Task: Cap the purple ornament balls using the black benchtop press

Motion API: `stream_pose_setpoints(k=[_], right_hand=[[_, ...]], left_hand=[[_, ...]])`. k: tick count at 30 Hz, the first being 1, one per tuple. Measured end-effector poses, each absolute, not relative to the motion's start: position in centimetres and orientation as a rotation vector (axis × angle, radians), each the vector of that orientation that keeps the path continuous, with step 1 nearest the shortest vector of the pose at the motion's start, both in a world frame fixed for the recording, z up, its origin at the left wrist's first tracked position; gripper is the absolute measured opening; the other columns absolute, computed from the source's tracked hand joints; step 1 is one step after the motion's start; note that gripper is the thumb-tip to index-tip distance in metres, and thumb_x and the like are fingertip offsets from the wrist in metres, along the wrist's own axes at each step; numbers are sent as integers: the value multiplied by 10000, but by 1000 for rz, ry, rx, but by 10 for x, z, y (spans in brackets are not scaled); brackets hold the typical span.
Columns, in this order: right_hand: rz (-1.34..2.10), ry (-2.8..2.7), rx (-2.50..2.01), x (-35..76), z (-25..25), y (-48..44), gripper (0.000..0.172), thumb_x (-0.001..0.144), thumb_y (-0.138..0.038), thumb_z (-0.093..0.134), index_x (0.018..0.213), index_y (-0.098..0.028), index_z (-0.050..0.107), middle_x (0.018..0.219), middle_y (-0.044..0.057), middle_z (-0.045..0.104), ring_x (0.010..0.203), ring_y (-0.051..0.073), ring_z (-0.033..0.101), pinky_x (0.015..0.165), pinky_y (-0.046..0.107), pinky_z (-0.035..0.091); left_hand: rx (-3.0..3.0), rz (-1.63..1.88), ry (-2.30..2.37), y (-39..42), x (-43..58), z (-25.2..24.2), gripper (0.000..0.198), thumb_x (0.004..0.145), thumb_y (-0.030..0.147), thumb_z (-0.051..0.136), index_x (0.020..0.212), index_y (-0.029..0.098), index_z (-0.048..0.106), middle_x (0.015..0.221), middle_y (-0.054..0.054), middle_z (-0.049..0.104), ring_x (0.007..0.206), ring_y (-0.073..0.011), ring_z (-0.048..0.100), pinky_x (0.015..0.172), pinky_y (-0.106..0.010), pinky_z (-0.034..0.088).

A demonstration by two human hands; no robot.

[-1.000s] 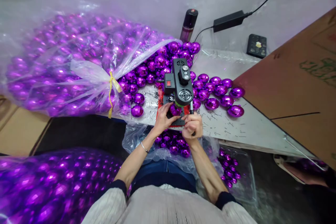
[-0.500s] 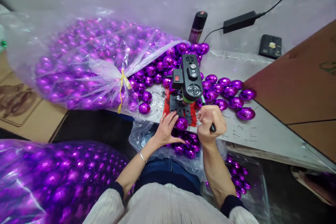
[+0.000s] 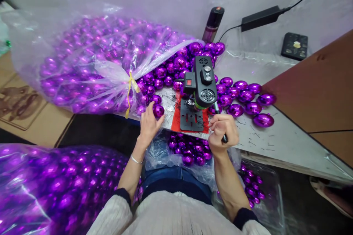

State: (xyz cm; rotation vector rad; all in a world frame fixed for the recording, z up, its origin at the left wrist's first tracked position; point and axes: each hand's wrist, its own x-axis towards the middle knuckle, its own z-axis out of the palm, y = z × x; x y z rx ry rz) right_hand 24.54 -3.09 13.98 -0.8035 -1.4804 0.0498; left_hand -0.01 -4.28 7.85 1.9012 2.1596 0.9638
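My left hand (image 3: 149, 124) is at the near edge of the table, with its fingers and thumb around a shiny purple faceted ball (image 3: 158, 111). My right hand (image 3: 223, 132) is a fist around the black-tipped lever (image 3: 216, 108) of a small black machine (image 3: 205, 80). This machine has two round vent grilles, knobs and a red switch (image 3: 189, 82). Its slotted black base plate (image 3: 191, 119) lies bare on a red sheet (image 3: 176, 119). More purple balls crowd behind and to both sides of the machine.
A big clear bag of purple balls (image 3: 91, 69), tied with yellow string, rests left on the table. Another full bag (image 3: 68, 187) stands below. Balls (image 3: 190, 148) lie in plastic at my lap. Behind are a spray can (image 3: 213, 24) and power adapter (image 3: 260, 18); cardboard (image 3: 317, 91) stands right.
My left hand has moved left from the base plate to a ball at the table edge. The ball at the plate's front is gone from there. My right hand stays on the lever.
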Motion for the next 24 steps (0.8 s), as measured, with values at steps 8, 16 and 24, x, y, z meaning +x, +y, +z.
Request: stream_pose_setpoints(k=[8,16,24], right_hand=[[75,-1462,-832,244,160,-30,333,992,-187,499,662,-227,516,629,-16,570,613,139,587,564,308,406],[73,-1499,-857,245,160,-33,338,1019,-231,476,682,-221,502,678,-3,586,610,123,565,538,298,395],[190,-1442,-849,249,157,-33,227,950,-462,645,1018,-246,635,978,41,672,688,131,617,568,287,508]], left_hand=[[1033,1270,1172,-38,35,72,559,928,605,550,1363,254,523,1152,-88,718,870,-176,732,734,-305,602],[1316,1356,1366,-38,57,60,646,860,541,739,1395,224,562,1259,-114,677,1111,-225,701,953,-377,608],[2490,1440,1531,-82,38,65,547,933,99,644,1418,345,584,1270,-67,515,1207,-215,647,981,-348,629]])
